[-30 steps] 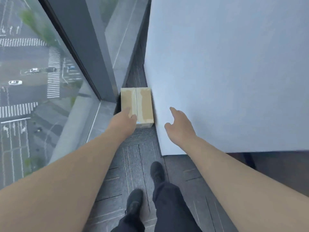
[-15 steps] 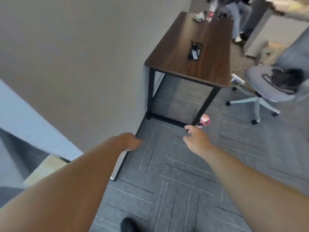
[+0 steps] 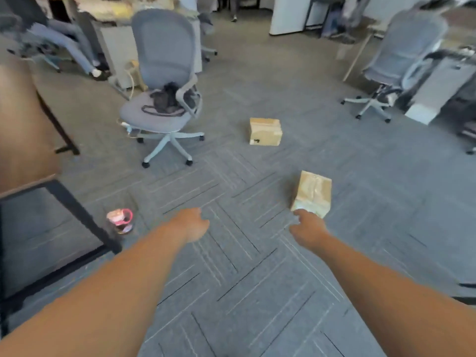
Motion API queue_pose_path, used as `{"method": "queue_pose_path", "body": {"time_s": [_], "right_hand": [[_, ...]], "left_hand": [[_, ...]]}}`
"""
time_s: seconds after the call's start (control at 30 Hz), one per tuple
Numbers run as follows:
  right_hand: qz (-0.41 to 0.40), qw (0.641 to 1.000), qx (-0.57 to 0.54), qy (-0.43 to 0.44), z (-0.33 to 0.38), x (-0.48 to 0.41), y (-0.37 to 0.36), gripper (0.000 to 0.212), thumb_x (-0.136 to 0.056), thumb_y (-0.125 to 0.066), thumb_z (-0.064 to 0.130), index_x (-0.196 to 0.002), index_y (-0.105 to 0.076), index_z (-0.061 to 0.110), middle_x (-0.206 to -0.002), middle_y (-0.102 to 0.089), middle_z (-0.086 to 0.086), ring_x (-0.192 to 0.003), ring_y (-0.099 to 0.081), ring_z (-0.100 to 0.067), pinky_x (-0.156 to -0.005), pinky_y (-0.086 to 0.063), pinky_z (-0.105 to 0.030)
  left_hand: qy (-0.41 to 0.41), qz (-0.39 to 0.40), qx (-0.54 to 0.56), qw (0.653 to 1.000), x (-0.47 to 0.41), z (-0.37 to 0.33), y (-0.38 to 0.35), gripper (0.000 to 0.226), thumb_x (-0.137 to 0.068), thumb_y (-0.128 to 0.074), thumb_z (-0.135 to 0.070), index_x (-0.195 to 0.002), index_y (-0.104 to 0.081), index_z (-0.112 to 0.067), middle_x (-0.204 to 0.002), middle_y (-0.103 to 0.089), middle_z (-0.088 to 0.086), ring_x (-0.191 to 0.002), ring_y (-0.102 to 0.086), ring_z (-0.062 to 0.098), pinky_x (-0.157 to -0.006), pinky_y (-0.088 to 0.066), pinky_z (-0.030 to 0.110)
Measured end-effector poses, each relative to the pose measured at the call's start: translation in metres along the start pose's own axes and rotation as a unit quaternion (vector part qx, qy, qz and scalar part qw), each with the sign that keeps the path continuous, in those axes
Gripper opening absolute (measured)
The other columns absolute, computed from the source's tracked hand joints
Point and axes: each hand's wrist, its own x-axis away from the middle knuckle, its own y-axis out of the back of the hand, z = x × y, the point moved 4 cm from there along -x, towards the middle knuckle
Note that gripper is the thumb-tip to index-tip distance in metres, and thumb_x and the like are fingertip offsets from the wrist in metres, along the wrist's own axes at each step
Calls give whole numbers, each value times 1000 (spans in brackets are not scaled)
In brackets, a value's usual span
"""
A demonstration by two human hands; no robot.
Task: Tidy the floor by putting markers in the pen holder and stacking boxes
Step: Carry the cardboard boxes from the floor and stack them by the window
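Stacking looks unfinished: two cardboard boxes lie well apart on the grey carpet, none on another. The nearer box (image 3: 312, 193) sits right of centre, its long axis running from lower frame to upper frame, slightly tilted. The farther box (image 3: 265, 131) lies above centre, long axis across the frame. No markers or pen holder are identifiable. The left hand (image 3: 190, 224) and right hand (image 3: 307, 229) are empty, each grip loosely curled, the right just below the nearer box

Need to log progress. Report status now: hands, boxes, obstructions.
Left hand and right hand both empty. Near box just past right hand, far box apart, unstacked. Office chair left of far box; carpet between boxes bare.
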Motion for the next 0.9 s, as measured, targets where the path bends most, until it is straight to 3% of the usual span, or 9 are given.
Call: {"method": "queue_pose_path", "body": {"time_s": [0.1, 0.33, 0.4, 0.5, 0.6, 0.67, 0.77, 0.83, 0.9], "right_hand": [[-10, 998, -33, -50, -51, -31, 25, 55, -92, -49, 14, -146, -36, 14, -150, -38, -12, -121, -53, -30, -80, -42, -25], [4, 981, -116, -158, -128, -114, 37, 56, -92, -46, 10, -146, -34, 14, -151, -36, -13, -97, -62, -24, -64, -47, -25], [10, 973, -126, -193, -145, -155, 41, 56, -92, -46, 10, -147, -34, 14, -151, -37, -11, -77, -59, -16, -58, -46, -23], [13, 960, -139, -242, -160, -209, 49, 56, -93, -45, 11, -147, -34, 13, -150, -38, -11, -74, -57, -15, -58, -45, -24], [19, 947, -164, -277, -167, -268, 59, 56, -92, -45, 10, -147, -33, 14, -148, -39, -13, -65, -56, -15, -51, -43, -23], [21, 941, -186, -283, -171, -308, 67, 56, -92, -44, 9, -147, -34, 14, -146, -42, -13, -62, -54, -13, -52, -45, -23], [25, 934, -204, -291, -179, -361, 79, 58, -90, -43, 8, -147, -33, 18, -145, -42, -11, -78, -61, -23, -62, -48, -29], [36, 929, -209, -302, -194, -394, 83, 58, -90, -42, 9, -147, -33, 18, -147, -39, -12, -104, -61, -32, -72, -47, -32], [50, 917, -215, -331, -216, -430, 88, 58, -90, -41, 7, -147, -33, 17, -146, -40, -12, -119, -55, -34, -83, -49, -36]], "left_hand": [[-37, 31, -35, 998, -39, -73, -16, 58, -99, -37, -34, -152, -20, -17, -152, -37, 11, -114, -56, 22, -82, -37, 25], [-82, 108, -94, 986, -155, -178, -32, 54, -97, -40, -31, -148, -31, -15, -138, -52, 13, -118, -54, 27, -94, -43, 33], [-82, 128, -107, 983, -210, -203, -32, 54, -97, -40, -29, -147, -33, -13, -134, -55, 14, -109, -58, 27, -89, -44, 33], [-93, 144, -122, 978, -284, -238, -29, 50, -98, -39, -28, -145, -35, -11, -131, -54, 11, -107, -55, 24, -86, -40, 30], [-101, 179, -161, 965, -356, -276, -27, 31, -97, -38, -27, -122, -50, -12, -110, -56, 9, -89, -50, 21, -80, -39, 31], [-113, 184, -198, 956, -404, -307, -23, 13, -96, -40, -26, -98, -44, -14, -97, -52, 7, -83, -45, 21, -75, -34, 29], [-133, 187, -242, 943, -462, -363, -20, 18, -95, -41, -26, -79, -45, -20, -91, -50, 6, -91, -44, 25, -77, -31, 30], [-147, 205, -260, 932, -493, -407, -28, 23, -97, -39, -29, -101, -58, -15, -109, -56, 11, -103, -53, 28, -84, -34, 32], [-151, 218, -263, 928, -525, -450, -40, 37, -98, -38, -34, -127, -50, -15, -123, -55, 8, -112, -53, 25, -95, -36, 34]]}}
